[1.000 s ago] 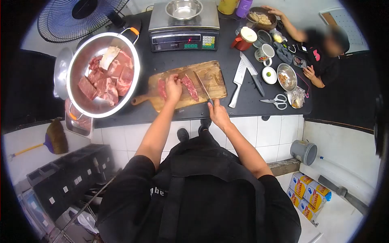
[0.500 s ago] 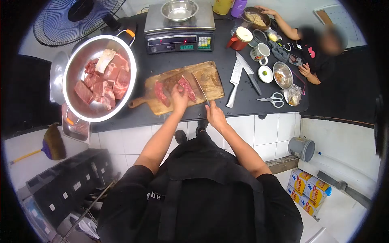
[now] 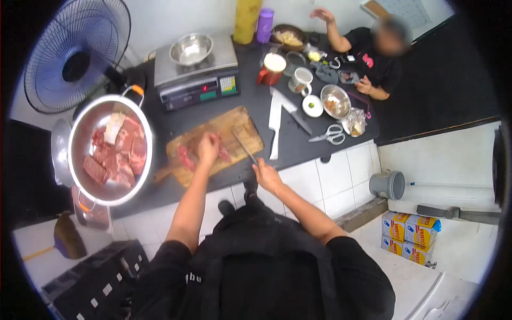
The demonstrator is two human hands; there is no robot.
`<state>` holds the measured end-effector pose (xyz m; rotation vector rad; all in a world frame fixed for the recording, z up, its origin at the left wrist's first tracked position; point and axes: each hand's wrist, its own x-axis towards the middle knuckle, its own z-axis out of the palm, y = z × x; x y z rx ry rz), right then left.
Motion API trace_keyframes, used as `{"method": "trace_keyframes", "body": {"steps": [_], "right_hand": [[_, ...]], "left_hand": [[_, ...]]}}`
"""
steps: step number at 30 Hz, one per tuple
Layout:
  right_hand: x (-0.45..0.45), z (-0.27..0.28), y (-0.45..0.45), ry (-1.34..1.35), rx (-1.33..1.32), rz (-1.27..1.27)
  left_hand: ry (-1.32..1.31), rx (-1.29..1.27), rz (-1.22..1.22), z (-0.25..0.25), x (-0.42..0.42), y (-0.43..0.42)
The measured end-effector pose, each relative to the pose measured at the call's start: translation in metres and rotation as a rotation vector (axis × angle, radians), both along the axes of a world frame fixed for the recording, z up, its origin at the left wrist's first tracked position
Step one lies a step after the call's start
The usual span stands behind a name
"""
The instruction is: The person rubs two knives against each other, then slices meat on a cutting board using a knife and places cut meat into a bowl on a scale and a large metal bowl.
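A wooden cutting board lies at the table's front edge. One red meat strip rests on its left part. My left hand is over the board with its fingers closed at a second meat strip; blur hides the exact grip. To the right, my right hand is wrapped round the handle of a knife, whose blade points up and left over the board, apart from the meat.
A steel bowl of meat chunks stands left, near a fan and a scale. Two knives, scissors, mugs and a small bowl lie right. A person sits beyond.
The view has swung, shifting the table scene left and down. My left hand has moved from the left strip to the right one. The other person's raised hand has left the brown bowl.
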<state>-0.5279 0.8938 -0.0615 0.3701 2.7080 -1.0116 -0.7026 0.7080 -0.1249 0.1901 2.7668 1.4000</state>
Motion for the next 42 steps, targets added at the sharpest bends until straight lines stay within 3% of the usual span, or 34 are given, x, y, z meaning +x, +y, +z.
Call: {"method": "trace_keyframes", "body": {"steps": [5,7,8,12,17,20,21,23,24,26,30,33,42], "right_hand": [[0.003,-0.020,0.017,0.082,0.047,-0.008],[0.000,-0.020,0.021,-0.026,-0.019,-0.026],[-0.006,-0.001,0.020,-0.184,-0.065,-0.071],[-0.008,-0.009,0.023,-0.180,-0.049,-0.051],[-0.012,0.003,0.031,-0.151,-0.187,-0.083],[-0.011,0.019,0.026,-0.106,-0.236,-0.151],[-0.012,0.023,0.025,-0.102,-0.219,-0.139],[-0.011,0.018,0.023,-0.097,-0.206,-0.129],[-0.010,0.008,0.022,0.006,-0.101,-0.050],[-0.008,0.000,0.018,0.104,0.001,0.029],[-0.012,0.010,-0.001,0.000,0.090,0.054],[-0.011,0.020,-0.010,-0.016,0.153,0.098],[-0.007,0.019,-0.010,-0.051,0.208,0.134]], "left_hand": [[-0.022,0.211,0.035,-0.026,-0.012,-0.013],[-0.317,0.457,0.076,-0.007,-0.010,-0.014],[-0.407,0.516,0.071,0.025,-0.003,-0.010],[-0.483,0.606,0.091,0.047,0.004,-0.008],[-0.487,0.981,0.229,0.075,0.026,0.005],[-0.428,0.979,0.493,0.049,0.033,0.002],[-0.421,0.978,0.503,0.020,0.034,-0.009],[-0.224,0.480,0.464,-0.039,0.033,-0.033],[-0.223,0.478,0.464,-0.029,0.037,-0.034],[0.255,-0.191,0.245,0.009,0.055,-0.036],[0.409,-0.102,-0.011,0.035,0.047,-0.018],[0.325,-0.070,-0.123,0.029,0.030,0.000],[0.296,-0.114,-0.116,0.021,0.019,0.019]]}}
